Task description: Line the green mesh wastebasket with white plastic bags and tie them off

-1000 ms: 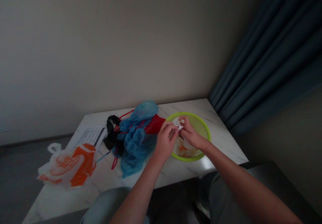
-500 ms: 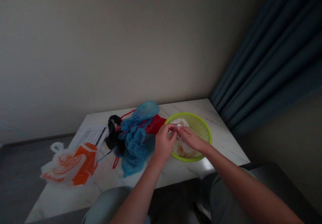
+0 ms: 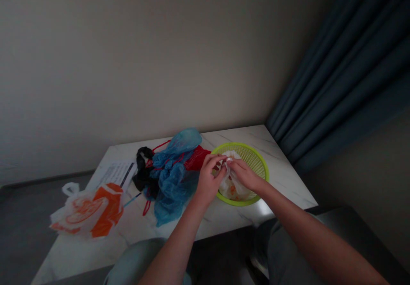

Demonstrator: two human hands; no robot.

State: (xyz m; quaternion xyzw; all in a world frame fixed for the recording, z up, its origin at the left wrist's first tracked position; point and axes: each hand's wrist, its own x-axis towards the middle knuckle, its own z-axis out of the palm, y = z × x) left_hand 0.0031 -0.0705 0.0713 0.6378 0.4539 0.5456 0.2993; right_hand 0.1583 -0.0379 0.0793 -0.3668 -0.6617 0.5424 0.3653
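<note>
Over the lime-green basket [image 3: 257, 161] on the desk [image 3: 282, 178], the right hand [image 3: 244, 175] is pinching the gathered top of a whitish plastic bag [image 3: 233, 188], which is sitting inside the basket. Beside it, the left hand [image 3: 209, 179] is holding its fingers bent near that top; whether it is gripping plastic is hard to make out. Crumpled blue plastic [image 3: 174, 184] is lying left of the basket.

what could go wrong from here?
The thin white plastic bag in the round lime-green mesh basket might tear where the right hand pinches it. The left forearm could drag the crumpled blue plastic bag beside it. The orange-and-white plastic bag, apparently overhanging the marbled white table, might slip off.
</note>
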